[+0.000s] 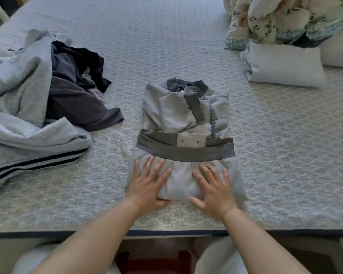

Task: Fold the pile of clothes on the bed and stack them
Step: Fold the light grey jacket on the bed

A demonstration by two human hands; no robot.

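Note:
A light grey jacket (183, 115) with dark grey ribbed collar, cuffs and hem band lies partly folded in the middle of the bed, its lower half doubled up so the hem band crosses its middle. My left hand (149, 184) and my right hand (213, 188) press flat on the near folded edge, fingers spread. To the left lies the unfolded pile of clothes (38, 99): a light blue-grey hoodie, pale trousers with dark side stripes, a dark grey shirt and a black garment.
The bed (285, 155) has a pale patterned quilted cover; its near edge runs across the bottom. A folded white item (283, 66) lies at the right, behind it a bunched floral duvet (289, 18) and a pillow.

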